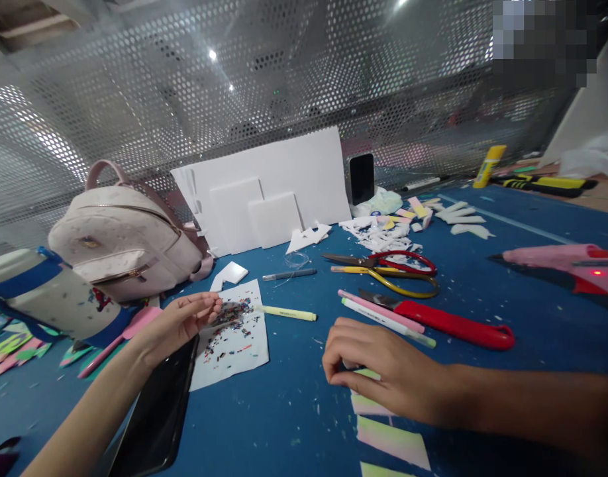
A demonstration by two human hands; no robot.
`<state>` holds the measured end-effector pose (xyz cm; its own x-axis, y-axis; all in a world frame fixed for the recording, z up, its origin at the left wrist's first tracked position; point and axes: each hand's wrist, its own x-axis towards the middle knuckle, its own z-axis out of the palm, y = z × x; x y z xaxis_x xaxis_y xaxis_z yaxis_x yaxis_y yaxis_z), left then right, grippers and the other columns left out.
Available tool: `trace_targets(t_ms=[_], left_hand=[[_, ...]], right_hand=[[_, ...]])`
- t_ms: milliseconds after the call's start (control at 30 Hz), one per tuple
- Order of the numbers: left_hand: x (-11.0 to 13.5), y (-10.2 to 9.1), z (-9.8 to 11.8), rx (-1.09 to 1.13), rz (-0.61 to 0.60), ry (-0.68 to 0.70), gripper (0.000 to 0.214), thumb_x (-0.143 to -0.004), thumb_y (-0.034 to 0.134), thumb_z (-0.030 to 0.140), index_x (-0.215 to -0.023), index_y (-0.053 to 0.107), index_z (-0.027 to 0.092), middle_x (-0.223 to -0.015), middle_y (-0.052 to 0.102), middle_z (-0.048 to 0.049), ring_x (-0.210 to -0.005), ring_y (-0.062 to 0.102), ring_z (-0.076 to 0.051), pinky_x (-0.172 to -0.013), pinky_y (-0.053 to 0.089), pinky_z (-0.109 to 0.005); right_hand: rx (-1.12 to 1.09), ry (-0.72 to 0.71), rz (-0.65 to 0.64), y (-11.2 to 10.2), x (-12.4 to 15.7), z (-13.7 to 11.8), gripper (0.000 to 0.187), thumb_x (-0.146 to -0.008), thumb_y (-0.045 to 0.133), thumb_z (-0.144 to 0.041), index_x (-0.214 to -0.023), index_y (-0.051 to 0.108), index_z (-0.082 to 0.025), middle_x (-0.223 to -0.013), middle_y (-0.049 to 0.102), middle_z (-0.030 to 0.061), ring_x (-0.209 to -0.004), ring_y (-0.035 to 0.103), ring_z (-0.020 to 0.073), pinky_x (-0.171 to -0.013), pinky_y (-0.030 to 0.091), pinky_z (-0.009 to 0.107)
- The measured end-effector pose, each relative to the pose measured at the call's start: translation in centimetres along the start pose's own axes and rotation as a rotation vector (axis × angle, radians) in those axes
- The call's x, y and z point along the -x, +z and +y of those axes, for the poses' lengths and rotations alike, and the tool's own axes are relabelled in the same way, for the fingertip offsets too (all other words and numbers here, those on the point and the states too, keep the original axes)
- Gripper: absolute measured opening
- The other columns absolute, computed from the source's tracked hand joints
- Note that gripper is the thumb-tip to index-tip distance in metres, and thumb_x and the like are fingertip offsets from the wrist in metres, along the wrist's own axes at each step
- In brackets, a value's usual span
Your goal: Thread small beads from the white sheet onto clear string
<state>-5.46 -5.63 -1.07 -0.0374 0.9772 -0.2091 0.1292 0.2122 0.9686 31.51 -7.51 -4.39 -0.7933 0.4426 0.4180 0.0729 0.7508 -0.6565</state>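
Observation:
My left hand (182, 321) hovers over the left edge of a white sheet (237, 348) strewn with tiny coloured bits; its fingers are pinched together on something too small to name. My right hand (378, 368) rests on the blue table (294, 411) with fingers curled, pressing down on something dark that I cannot make out, above pale green and pink paper strips (391, 440). A yellow marker (287, 313) lies beside the sheet. A black phone (157, 411) lies under my left forearm.
Red and yellow scissors (393, 268), a red-handled knife (448, 324), pink and white pens (383, 315), a grey pen (289, 274). White foam boards (269, 185) lean on the mesh wall. Pink backpack (125, 238), bottle (46, 291) at left. Pink glue gun (567, 262) at right. Paper scraps (383, 228).

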Motion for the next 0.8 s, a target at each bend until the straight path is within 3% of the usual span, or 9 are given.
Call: trace_targets(t_ms=[200, 333, 567, 800], left_hand=[[0.1, 0.1, 0.1, -0.108, -0.040, 0.015, 0.024, -0.085, 0.072, 0.036, -0.095, 0.076, 0.015, -0.093, 0.076, -0.0115, -0.083, 0.070, -0.021, -0.080, 0.061, -0.032], [0.2, 0.4, 0.0, -0.279, -0.068, 0.076, 0.028, -0.088, 0.068, 0.044, -0.087, 0.070, 0.016, -0.082, 0.071, -0.0071, -0.074, 0.066, -0.018, -0.075, 0.058, -0.032], [0.5, 1.4, 0.2, -0.673, -0.173, 0.171, 0.012, -0.074, 0.073, 0.030, -0.076, 0.071, 0.018, -0.084, 0.075, -0.0056, -0.083, 0.070, -0.024, -0.076, 0.054, -0.033], [0.8, 1.6, 0.2, -0.935, -0.127, 0.269, 0.012, -0.077, 0.066, 0.029, -0.081, 0.074, 0.021, -0.091, 0.080, -0.0078, -0.083, 0.071, -0.025, -0.077, 0.053, -0.035]], right_hand=[[0.003, -0.010, 0.008, 0.0, 0.1, 0.1, 0.011, -0.102, 0.056, -0.014, -0.092, 0.060, -0.017, -0.090, 0.062, 0.0036, -0.085, 0.052, 0.0161, -0.073, 0.040, 0.028], [0.003, -0.013, 0.008, 0.0, 0.0, 0.1, 0.012, -0.102, 0.054, -0.014, -0.092, 0.060, -0.017, -0.089, 0.062, 0.0040, -0.085, 0.052, 0.0166, -0.072, 0.039, 0.028], [0.004, -0.009, 0.005, 0.0, 0.1, 0.1, 0.010, -0.101, 0.056, -0.013, -0.092, 0.060, -0.016, -0.090, 0.062, 0.0036, -0.085, 0.053, 0.0157, -0.074, 0.039, 0.027], [0.001, -0.002, 0.002, -0.1, 0.0, 0.0, 0.011, -0.101, 0.056, -0.013, -0.092, 0.060, -0.017, -0.090, 0.062, 0.0039, -0.085, 0.053, 0.0164, -0.073, 0.040, 0.028]])
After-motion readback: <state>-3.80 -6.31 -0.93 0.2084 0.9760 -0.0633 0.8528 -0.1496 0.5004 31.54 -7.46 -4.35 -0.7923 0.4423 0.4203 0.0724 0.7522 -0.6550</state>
